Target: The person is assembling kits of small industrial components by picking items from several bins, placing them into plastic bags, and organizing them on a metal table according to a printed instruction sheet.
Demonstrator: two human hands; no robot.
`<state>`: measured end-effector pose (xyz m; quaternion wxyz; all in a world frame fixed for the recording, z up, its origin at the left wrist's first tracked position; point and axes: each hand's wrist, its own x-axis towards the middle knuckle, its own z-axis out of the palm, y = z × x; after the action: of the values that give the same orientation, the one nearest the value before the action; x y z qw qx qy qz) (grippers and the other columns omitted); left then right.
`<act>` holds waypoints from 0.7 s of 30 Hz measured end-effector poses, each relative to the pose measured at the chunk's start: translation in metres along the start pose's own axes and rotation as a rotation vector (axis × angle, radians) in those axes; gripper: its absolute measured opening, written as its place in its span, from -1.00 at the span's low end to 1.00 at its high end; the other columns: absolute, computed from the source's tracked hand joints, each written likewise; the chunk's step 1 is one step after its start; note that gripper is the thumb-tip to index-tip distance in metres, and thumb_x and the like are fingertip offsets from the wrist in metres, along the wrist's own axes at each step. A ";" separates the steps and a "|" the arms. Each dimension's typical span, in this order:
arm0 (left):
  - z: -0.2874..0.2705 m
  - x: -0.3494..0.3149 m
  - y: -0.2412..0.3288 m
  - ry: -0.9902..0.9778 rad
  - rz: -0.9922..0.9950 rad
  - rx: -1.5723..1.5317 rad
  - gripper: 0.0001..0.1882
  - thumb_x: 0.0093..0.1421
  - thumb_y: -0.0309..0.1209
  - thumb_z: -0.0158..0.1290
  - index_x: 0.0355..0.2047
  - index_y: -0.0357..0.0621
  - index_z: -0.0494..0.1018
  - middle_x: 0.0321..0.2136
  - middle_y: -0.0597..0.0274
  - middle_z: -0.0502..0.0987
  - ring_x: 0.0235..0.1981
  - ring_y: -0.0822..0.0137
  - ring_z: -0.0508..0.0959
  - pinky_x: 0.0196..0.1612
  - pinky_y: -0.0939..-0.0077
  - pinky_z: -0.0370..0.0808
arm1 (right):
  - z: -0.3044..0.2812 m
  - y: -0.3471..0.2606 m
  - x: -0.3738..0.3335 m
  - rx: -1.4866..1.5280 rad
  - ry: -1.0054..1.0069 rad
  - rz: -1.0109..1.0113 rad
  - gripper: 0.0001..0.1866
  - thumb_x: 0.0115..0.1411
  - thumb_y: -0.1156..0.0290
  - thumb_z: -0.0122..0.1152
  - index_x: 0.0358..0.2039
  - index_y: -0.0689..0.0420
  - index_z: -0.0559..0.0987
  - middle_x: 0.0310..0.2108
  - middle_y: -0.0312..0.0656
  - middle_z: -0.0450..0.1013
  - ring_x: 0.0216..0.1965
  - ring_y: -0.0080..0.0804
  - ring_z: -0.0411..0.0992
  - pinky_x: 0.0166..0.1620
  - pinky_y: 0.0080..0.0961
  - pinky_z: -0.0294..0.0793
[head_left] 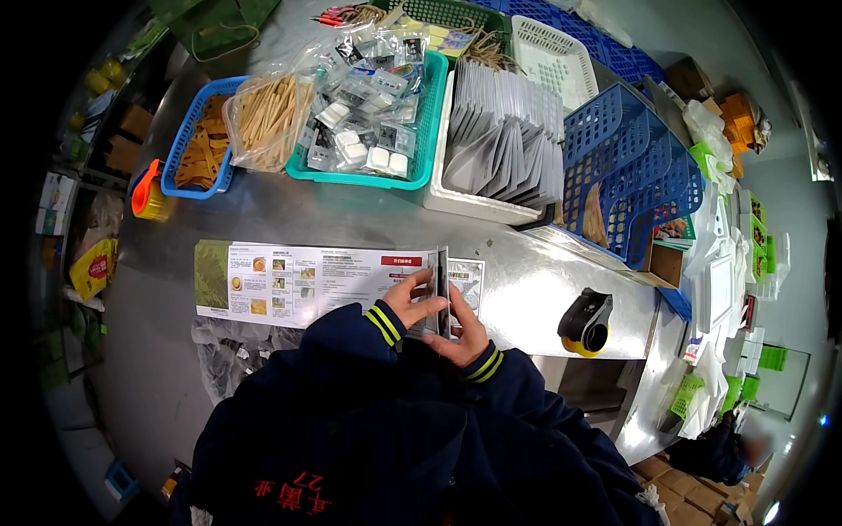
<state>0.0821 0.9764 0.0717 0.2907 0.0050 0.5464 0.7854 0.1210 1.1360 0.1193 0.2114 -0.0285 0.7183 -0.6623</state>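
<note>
A steel worktop (368, 219) gleams under bright light, with cardboard boxes (693, 495) stacked on the floor beyond.

a steel bench (368, 223) carries a teal plastic basket of small clear packets (364, 114), a blue basket of tan strips (203, 140), a white tray of grey pouches (504, 145) and a black-and-yellow tape dispenser (586, 322)

bright, even overhead light; soft glare streaks the steel desk (535, 280) at centre and right. strong fisheye bend curves straight edges, and black vignette fills the corners. centre is sharp, the rim smeared and dim.
</note>
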 end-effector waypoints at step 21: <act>-0.010 -0.012 -0.027 -0.143 -0.075 0.225 -0.52 0.01 -0.32 0.09 -0.08 -0.27 0.28 -0.17 0.07 0.41 -0.14 0.34 0.41 -0.09 0.50 0.35 | -0.004 0.062 0.057 0.002 0.042 0.236 -0.36 -0.03 0.22 0.22 -0.01 0.34 0.27 -0.29 -0.08 0.43 -0.29 -0.46 0.40 -0.26 -0.60 0.40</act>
<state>0.1007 0.9687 0.0479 0.3559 0.0732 0.6087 0.7053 0.0827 1.1291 0.0449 0.2729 0.0704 0.7202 -0.6339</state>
